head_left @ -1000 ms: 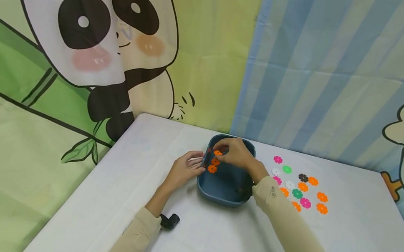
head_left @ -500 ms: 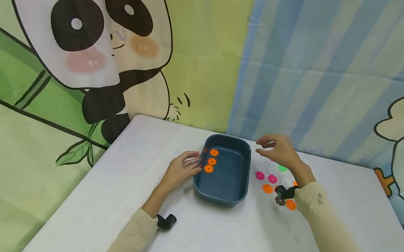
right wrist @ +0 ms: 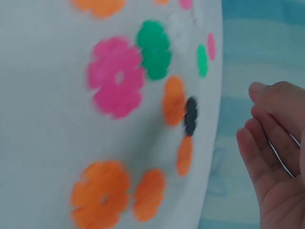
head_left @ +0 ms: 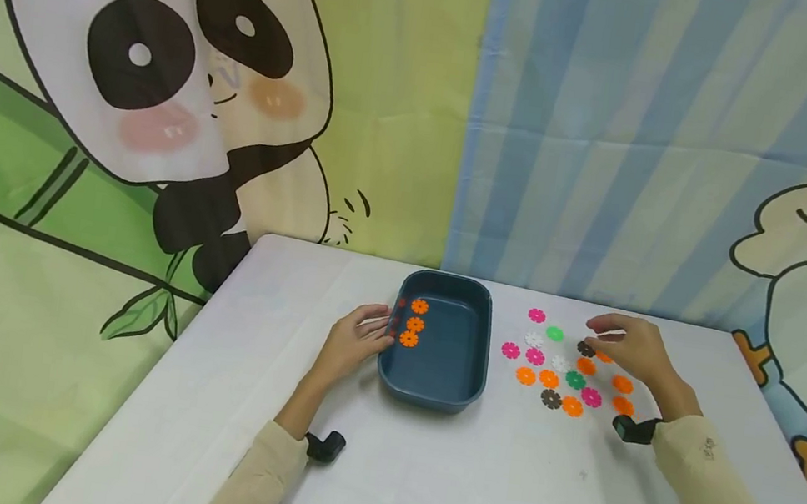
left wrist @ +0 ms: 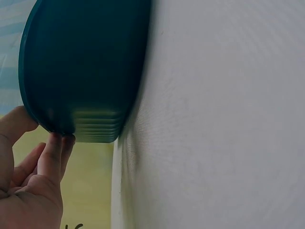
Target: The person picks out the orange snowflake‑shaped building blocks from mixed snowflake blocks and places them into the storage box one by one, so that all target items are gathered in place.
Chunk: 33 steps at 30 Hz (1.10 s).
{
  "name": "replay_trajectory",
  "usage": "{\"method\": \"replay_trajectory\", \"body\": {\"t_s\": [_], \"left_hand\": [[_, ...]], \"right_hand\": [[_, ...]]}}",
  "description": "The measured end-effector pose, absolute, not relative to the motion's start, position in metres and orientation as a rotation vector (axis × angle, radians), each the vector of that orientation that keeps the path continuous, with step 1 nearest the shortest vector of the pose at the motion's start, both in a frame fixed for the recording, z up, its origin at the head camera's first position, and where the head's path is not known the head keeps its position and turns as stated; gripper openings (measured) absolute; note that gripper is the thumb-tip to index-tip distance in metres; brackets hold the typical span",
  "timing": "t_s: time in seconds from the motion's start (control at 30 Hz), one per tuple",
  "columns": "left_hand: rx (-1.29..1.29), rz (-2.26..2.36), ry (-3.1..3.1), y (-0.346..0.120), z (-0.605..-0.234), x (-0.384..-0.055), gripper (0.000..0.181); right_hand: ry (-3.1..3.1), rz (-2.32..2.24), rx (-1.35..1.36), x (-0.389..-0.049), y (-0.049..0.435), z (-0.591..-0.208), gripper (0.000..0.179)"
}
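Note:
A dark blue rectangular bin (head_left: 430, 402) stands in the middle of the white table, with three orange flower-shaped discs (head_left: 414, 324) lined up inside near its left wall. My left hand (head_left: 350, 345) is at that left side; in the left wrist view its thumb and fingertips (left wrist: 55, 143) hold the bin at the rim. To the right of the bin, my right hand (head_left: 634, 348) hovers above loose flower discs, fingers loosely bent and nothing between them. A black disc (head_left: 585, 349) and an orange disc (head_left: 586, 365) lie nearest its fingertips.
More flower discs, pink (head_left: 591, 397), green (head_left: 575, 380), white (head_left: 534, 339) and orange (head_left: 572, 406), lie scattered on the table (head_left: 449, 493) right of the bin. Behind the table's far edge hangs a printed curtain (head_left: 405, 118). Black wrist cameras (head_left: 325, 447) sit on both forearms.
My right hand has moved from over the bin, where the orange discs lie, rightward to the loose discs. The left hand has stayed at the bin's left rim. The head view has turned slightly right.

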<state>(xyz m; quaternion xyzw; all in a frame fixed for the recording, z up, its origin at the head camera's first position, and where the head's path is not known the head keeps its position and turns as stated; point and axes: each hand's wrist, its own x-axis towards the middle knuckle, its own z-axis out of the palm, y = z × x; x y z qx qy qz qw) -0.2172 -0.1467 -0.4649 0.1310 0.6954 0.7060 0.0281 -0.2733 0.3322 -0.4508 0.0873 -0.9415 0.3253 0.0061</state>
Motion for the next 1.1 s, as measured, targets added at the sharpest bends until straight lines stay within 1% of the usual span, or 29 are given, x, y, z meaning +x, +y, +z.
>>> {"method": "replay_trajectory", "body": {"t_s": [0.27, 0.5, 0.57, 0.8, 1.1], "left_hand": [[0.411, 2.194, 2.126, -0.147, -0.469, -0.218, 0.059], [0.408, 2.203, 2.119, -0.146, -0.471, -0.218, 0.058], [0.413, 2.202, 2.121, -0.146, -0.470, -0.219, 0.057], [0.401, 2.208, 2.133, -0.146, -0.469, -0.219, 0.057], [0.419, 2.192, 2.141, -0.147, -0.467, -0.218, 0.057]], "right_hand": [[-3.017, 1.053, 0.091, -0.270, 0.360, -0.478, 0.045], [-2.998, 1.080, 0.030, -0.270, 0.373, -0.496, 0.050], [-2.984, 1.090, 0.009, -0.271, 0.375, -0.499, 0.049], [-2.952, 1.087, -0.021, -0.272, 0.378, -0.505, 0.044], [-2.943, 1.059, 0.023, -0.275, 0.373, -0.502, 0.046]]}}
